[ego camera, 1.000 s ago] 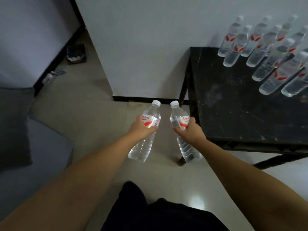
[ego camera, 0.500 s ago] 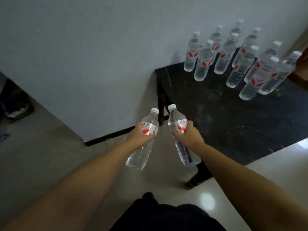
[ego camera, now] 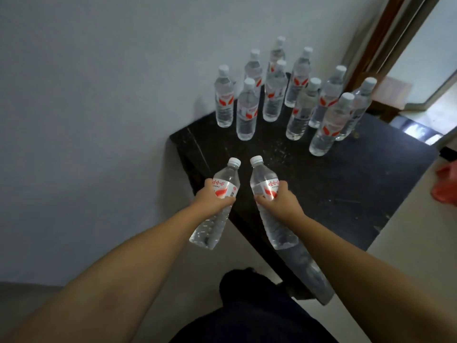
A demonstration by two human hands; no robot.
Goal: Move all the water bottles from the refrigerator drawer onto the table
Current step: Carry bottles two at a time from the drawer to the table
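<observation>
- While both arms reach forward in the head view, the left hand [ego camera: 214,199] grips a water bottle [ego camera: 217,201] around its red-and-white label, and the right hand [ego camera: 280,198] grips a second bottle [ego camera: 269,201] the same way, fingers curled round each.
- Both carried bottles tilt with their caps leaning toward the wall, close beside each other but not touching.
- Compared with a second ago, the black table [ego camera: 346,189] has swung from the right edge of the view to straight ahead, so the person has turned to face it and stepped closer.
- Now the right-hand bottle hangs over the tabletop's near corner, whereas the left-hand one sits at the table's left edge, partly over the floor.
- A cluster of standing bottles [ego camera: 291,95] fills the far part of the table against the wall; bare dark surface lies between it and the hands.
- That shift suggests the carry is almost over: the next step is probably to set these two upright on the open patch, clear of the cluster so none topple.
- No refrigerator drawer is in view, so how many bottles remain cannot be told.
- A red bag [ego camera: 445,184] lies on the floor at the right.
</observation>
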